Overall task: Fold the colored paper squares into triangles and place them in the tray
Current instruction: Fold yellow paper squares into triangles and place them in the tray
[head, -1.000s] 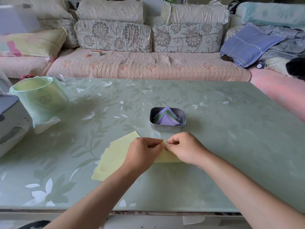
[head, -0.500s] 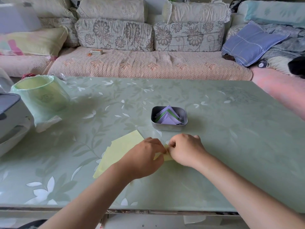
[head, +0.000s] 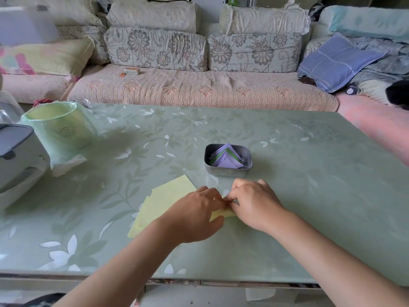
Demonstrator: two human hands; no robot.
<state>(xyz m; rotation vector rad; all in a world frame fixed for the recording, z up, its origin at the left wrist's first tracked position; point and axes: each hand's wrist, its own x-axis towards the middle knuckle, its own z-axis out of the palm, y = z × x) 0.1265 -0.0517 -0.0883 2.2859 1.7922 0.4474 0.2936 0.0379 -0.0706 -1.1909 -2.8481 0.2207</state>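
Left of the fingers, spare yellow paper squares [head: 163, 200] lie unfolded, the left hand [head: 194, 214] and right hand [head: 254, 203] pinch one yellow sheet [head: 222, 213] mid-fold, and just beyond their fingertips the metal tray [head: 229, 172] already holds purple and green triangles [head: 226, 160].

Table [head: 309, 173]: pale green top printed with white leaves and flowers, glossy.
Paper [head: 221, 213]: yellow, flat on the top, pinched between left hand [head: 197, 216] and right hand [head: 254, 202].
Sheets [head: 168, 196]: yellow, loosely stacked, just left of the grip, partly under the left hand.
Tray [head: 228, 172]: metal, just beyond the grip, apart from it.
Bin [head: 59, 129]: green-lined, well left of the grip and beyond it.
Appliance [head: 17, 156]: grey and white, at the left edge, farthest from the grip.
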